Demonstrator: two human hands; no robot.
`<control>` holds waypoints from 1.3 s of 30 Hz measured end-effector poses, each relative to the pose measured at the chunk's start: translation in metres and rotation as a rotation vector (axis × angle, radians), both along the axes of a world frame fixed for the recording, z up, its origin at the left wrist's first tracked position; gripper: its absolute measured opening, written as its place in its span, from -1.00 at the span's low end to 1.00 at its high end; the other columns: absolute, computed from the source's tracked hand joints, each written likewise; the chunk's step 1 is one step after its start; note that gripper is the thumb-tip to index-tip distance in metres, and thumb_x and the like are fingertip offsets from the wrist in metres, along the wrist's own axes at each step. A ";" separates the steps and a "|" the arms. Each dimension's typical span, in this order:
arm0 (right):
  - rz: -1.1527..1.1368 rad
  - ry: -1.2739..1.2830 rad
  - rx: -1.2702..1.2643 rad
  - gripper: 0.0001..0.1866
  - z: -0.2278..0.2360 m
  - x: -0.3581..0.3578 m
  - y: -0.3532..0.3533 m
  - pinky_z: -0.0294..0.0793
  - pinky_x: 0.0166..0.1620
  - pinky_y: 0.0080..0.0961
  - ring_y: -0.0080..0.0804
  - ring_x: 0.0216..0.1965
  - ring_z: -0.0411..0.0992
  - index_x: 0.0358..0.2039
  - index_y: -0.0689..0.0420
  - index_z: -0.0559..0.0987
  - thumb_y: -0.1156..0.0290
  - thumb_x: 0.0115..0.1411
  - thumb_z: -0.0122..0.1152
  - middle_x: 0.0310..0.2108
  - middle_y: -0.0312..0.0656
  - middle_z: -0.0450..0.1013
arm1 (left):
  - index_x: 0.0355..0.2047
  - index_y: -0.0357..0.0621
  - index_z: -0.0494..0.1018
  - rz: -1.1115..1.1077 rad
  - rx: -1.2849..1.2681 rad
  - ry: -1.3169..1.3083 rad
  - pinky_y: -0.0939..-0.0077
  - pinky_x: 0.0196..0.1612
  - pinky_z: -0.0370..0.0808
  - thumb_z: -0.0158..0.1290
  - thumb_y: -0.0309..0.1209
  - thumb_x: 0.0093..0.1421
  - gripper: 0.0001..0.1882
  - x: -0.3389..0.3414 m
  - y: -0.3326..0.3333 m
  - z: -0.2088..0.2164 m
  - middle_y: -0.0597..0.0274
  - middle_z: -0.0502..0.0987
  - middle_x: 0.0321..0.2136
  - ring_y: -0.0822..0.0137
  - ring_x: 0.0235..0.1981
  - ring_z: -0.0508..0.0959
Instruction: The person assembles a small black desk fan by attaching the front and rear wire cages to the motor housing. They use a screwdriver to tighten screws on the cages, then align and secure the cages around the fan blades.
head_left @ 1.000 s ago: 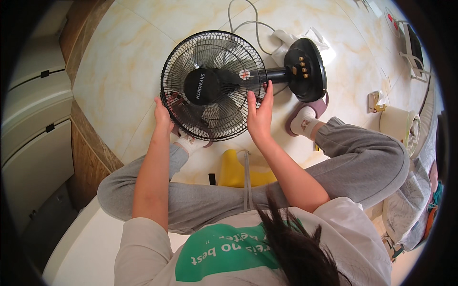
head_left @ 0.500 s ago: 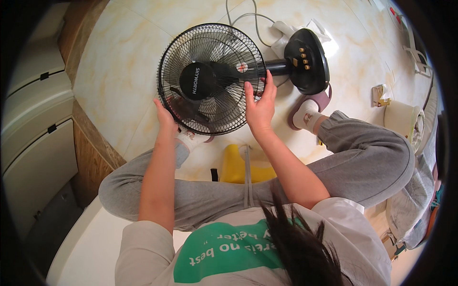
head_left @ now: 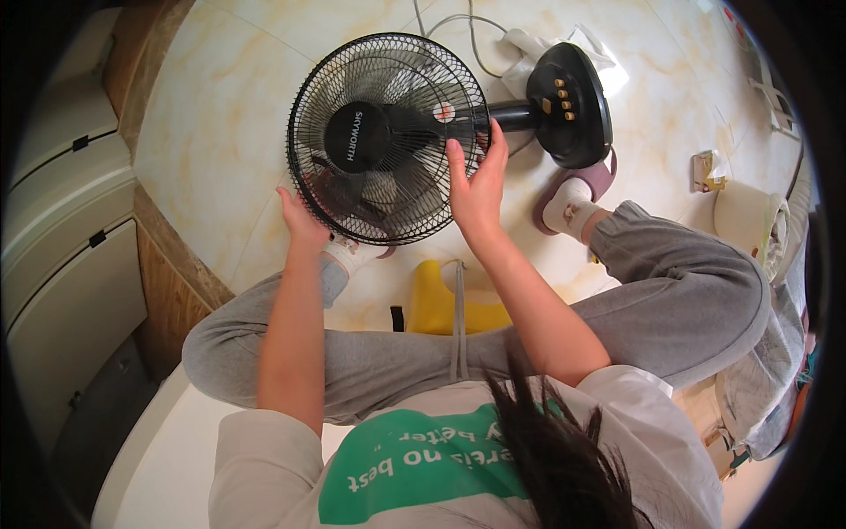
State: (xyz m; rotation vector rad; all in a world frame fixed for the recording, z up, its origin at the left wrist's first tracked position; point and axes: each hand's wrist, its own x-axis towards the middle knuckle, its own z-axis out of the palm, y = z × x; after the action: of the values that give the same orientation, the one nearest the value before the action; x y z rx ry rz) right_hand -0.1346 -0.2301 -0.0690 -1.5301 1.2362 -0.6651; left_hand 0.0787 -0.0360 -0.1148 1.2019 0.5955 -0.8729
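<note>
A black electric fan (head_left: 357,137) lies tipped, its round wire cage facing up and its base (head_left: 573,106) off to the right, with gold-coloured buttons on the base. My right hand (head_left: 478,189) grips the cage's right rim, thumb over the front and the other fingers partly behind it. At the lower left rim is my left hand (head_left: 304,220), thumb apart; its other fingers are mostly hidden by the cage, and it seems to hold the rim from beneath. Behind the grille the blades show dimly.
A grey cord (head_left: 473,44) curls on the tiled floor beside white plastic wrapping (head_left: 524,48). Between my legs sits a yellow thing (head_left: 432,300) with a grey strap. Pale cabinets (head_left: 70,264) line the left; a tissue pack (head_left: 708,172) lies at the right. My slippered feet flank the fan.
The fan's cage has shifted slightly up and left, both hands moving with it. My left thumb now stands farther out from the rim.
</note>
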 end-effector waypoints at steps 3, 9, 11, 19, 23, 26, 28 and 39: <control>0.005 0.007 -0.067 -0.18 0.000 0.001 -0.003 0.20 0.32 -0.16 0.12 0.28 0.20 0.33 0.39 0.09 0.12 0.30 0.24 0.30 0.23 0.10 | 0.25 -0.19 0.30 -0.008 -0.019 -0.062 0.00 0.29 0.31 -0.48 0.36 0.35 -0.10 -0.019 -0.001 -0.003 -0.06 0.42 0.18 -0.08 0.19 0.41; -0.021 -0.068 -0.087 -0.17 -0.006 0.003 -0.009 0.19 0.32 -0.19 0.07 0.28 0.20 0.29 0.39 0.14 0.15 0.25 0.32 0.29 0.22 0.12 | 0.26 -0.14 0.29 -0.004 0.007 -0.079 0.01 0.30 0.30 -0.43 0.38 0.33 -0.11 -0.036 -0.004 -0.006 -0.01 0.42 0.19 -0.05 0.20 0.40; -0.030 -0.153 -0.011 -0.14 -0.008 0.003 -0.009 0.20 0.31 -0.21 0.02 0.26 0.21 0.29 0.39 0.14 0.14 0.22 0.36 0.27 0.19 0.15 | 0.30 -0.15 0.25 -0.017 -0.006 -0.034 0.05 0.32 0.27 -0.41 0.36 0.35 -0.12 -0.035 -0.003 -0.011 0.02 0.36 0.25 -0.02 0.24 0.36; -0.073 -0.315 0.140 -0.09 -0.016 0.005 -0.012 0.24 0.26 -0.27 -0.12 0.21 0.26 0.32 0.33 0.13 0.14 0.16 0.42 0.21 0.09 0.24 | 0.36 -0.07 0.15 0.088 0.020 -0.075 0.02 0.36 0.22 -0.57 0.28 0.40 -0.17 -0.038 0.000 -0.014 0.04 0.26 0.32 -0.02 0.30 0.30; -0.087 -0.272 0.166 -0.11 -0.015 0.006 -0.010 0.26 0.24 -0.27 -0.14 0.19 0.27 0.34 0.27 0.15 0.14 0.18 0.41 0.21 0.04 0.23 | 0.36 -0.11 0.15 0.068 0.015 -0.074 0.00 0.37 0.22 -0.61 0.22 0.43 -0.21 -0.040 -0.001 -0.003 0.00 0.27 0.31 -0.03 0.31 0.28; -0.089 -0.204 0.079 -0.11 -0.011 0.005 -0.008 0.30 0.21 -0.26 -0.14 0.16 0.28 0.34 0.26 0.16 0.12 0.17 0.41 0.19 0.03 0.23 | 0.34 -0.12 0.17 0.057 -0.014 -0.075 -0.03 0.35 0.24 -0.62 0.19 0.44 -0.22 -0.041 -0.001 -0.005 -0.03 0.30 0.29 -0.06 0.30 0.30; -0.084 -0.155 0.071 -0.11 -0.007 0.005 -0.005 0.31 0.19 -0.26 -0.13 0.14 0.29 0.34 0.27 0.16 0.12 0.17 0.41 0.18 0.03 0.23 | 0.31 -0.13 0.19 0.039 -0.021 -0.075 -0.09 0.32 0.27 -0.63 0.18 0.44 -0.23 -0.037 0.000 -0.008 -0.06 0.32 0.27 -0.10 0.28 0.32; -0.080 -0.054 -0.001 -0.11 -0.009 0.000 -0.005 0.40 0.11 -0.28 -0.10 0.05 0.36 0.31 0.27 0.20 0.07 0.15 0.43 0.12 0.05 0.28 | 0.35 -0.15 0.17 0.128 0.072 -0.084 0.00 0.33 0.25 -0.54 0.28 0.40 -0.15 -0.056 -0.013 0.010 0.00 0.29 0.30 -0.03 0.28 0.31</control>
State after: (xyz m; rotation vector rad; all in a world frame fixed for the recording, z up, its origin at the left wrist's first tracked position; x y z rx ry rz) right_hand -0.1344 -0.2353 -0.0782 -1.4605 1.2616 -0.7551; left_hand 0.0229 -0.0489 -0.1048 1.2447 0.6331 -0.6946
